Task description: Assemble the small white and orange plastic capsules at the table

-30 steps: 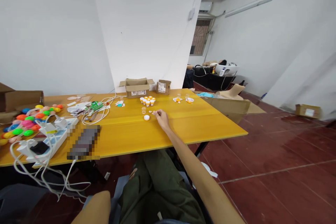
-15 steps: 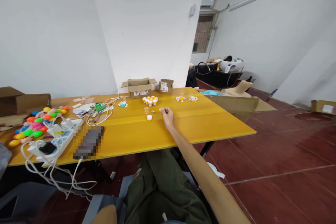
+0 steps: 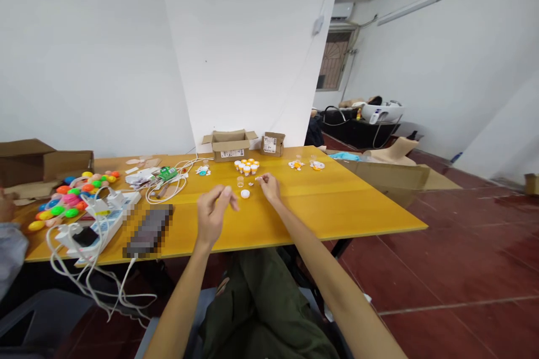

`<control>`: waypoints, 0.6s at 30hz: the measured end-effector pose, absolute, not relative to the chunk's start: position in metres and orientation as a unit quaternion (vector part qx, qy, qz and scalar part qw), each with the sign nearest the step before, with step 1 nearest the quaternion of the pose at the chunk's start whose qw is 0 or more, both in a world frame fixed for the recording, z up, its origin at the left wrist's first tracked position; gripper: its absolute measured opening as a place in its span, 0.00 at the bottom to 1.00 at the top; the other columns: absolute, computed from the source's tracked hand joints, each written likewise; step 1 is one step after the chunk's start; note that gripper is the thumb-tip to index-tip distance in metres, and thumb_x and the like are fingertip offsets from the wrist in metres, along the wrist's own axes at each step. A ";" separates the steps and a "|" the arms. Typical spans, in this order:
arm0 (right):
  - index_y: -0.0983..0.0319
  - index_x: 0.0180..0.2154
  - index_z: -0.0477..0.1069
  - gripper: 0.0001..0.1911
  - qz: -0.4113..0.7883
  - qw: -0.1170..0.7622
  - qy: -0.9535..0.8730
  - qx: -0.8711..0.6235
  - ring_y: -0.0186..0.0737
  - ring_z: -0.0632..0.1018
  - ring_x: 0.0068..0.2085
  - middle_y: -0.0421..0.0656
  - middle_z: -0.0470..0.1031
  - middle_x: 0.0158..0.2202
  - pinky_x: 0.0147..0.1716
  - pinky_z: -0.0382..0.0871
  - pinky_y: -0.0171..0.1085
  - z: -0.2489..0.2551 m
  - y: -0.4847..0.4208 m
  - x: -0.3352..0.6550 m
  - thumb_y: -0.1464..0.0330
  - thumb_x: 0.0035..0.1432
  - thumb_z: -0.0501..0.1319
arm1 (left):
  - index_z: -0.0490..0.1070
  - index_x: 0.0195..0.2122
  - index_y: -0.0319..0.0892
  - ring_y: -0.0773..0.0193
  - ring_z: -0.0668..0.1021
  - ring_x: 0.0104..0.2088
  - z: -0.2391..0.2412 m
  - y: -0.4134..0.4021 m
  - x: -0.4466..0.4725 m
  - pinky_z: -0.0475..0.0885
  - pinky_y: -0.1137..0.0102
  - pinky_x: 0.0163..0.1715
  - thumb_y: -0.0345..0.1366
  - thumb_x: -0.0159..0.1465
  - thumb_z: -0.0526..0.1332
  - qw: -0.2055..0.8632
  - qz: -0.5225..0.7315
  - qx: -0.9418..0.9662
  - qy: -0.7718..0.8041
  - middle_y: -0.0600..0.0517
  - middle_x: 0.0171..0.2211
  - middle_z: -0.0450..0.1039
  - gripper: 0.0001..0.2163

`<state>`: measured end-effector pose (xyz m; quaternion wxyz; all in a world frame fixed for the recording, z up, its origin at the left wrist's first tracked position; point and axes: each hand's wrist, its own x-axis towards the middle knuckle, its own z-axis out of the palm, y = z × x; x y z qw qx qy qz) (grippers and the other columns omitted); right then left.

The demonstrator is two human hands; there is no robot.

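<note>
My right hand point(image 3: 269, 188) is over the middle of the table point(image 3: 311, 213), its fingertips pinched on a small white piece point(image 3: 258, 179) too tiny to make out. My left hand point(image 3: 214, 214) hovers nearer the front edge, fingers apart and nothing visible in them. Between and beyond the hands are a round white lid point(image 3: 245, 194), a small clear cup point(image 3: 240, 182) and another tiny white piece point(image 3: 251, 184). Just behind these stands a cluster of small white tubs with orange parts point(image 3: 247, 167).
Two cardboard boxes, one open point(image 3: 229, 147) and one smaller point(image 3: 272, 145), stand by the wall. White-and-orange pieces point(image 3: 296, 165) lie at back right. On the left are a phone point(image 3: 149, 230), a power strip point(image 3: 103, 230), cables and colourful balls point(image 3: 69, 200). A person's sleeve point(image 3: 12, 252) shows far left.
My left hand has risen from beside my lap to above the table. The right hand keeps its pinch near the same spot. The whole view has shifted slightly.
</note>
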<state>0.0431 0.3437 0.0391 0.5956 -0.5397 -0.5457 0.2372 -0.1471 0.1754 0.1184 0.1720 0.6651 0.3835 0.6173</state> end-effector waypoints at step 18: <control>0.53 0.43 0.72 0.16 0.071 0.391 -0.746 -0.534 0.45 0.78 0.42 0.45 0.79 0.44 0.39 0.67 0.37 0.043 0.342 0.019 0.76 0.56 0.61 | 0.73 0.24 0.44 0.60 0.79 0.28 0.074 0.303 -0.129 0.75 0.67 0.34 0.34 0.58 0.63 0.241 0.494 0.689 0.472 0.53 0.25 0.78 0.05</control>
